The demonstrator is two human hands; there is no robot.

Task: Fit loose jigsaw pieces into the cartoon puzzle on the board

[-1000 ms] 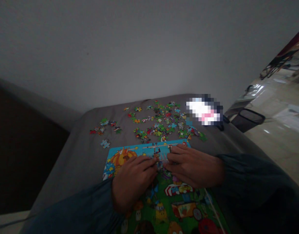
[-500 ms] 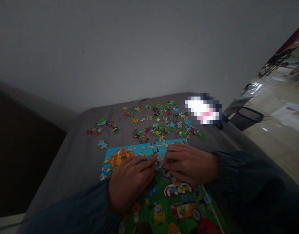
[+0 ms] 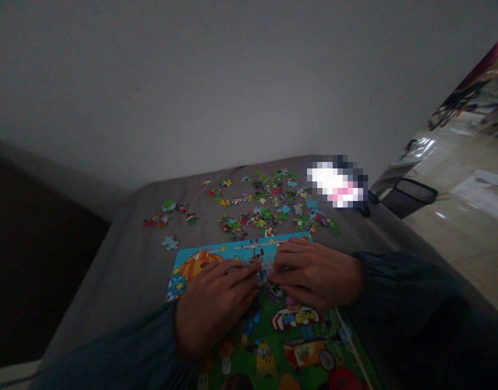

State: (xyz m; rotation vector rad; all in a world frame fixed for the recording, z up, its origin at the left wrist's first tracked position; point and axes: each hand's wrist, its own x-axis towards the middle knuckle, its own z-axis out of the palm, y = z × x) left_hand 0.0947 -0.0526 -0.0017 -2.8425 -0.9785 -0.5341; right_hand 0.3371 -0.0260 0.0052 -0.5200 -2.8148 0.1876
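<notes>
A colourful jigsaw puzzle (image 3: pixel 273 336) with a blue top strip, an orange pumpkin and a green lower part lies in front of me. My left hand (image 3: pixel 218 303) rests over its upper middle, fingers bent and close together, tips down near a small printed figure (image 3: pixel 256 259). Facing it from the right, my right hand (image 3: pixel 316 271) has its fingers curled with the tips lowered onto the puzzle. A narrow gap separates the two sets of fingertips. Whatever is under or between them is too dark and covered to make out.
Many loose jigsaw pieces (image 3: pixel 269 200) are scattered beyond the puzzle on the grey cloth (image 3: pixel 123 271). A smaller group (image 3: pixel 171 211) and a light blue piece (image 3: pixel 170 242) lie to the left. A blurred-out bright object (image 3: pixel 336 181) sits at the back right, near the wall (image 3: pixel 216 97).
My left hand has shifted very slightly to the left and down. My right hand stays almost where it was. The view has tilted a little.
</notes>
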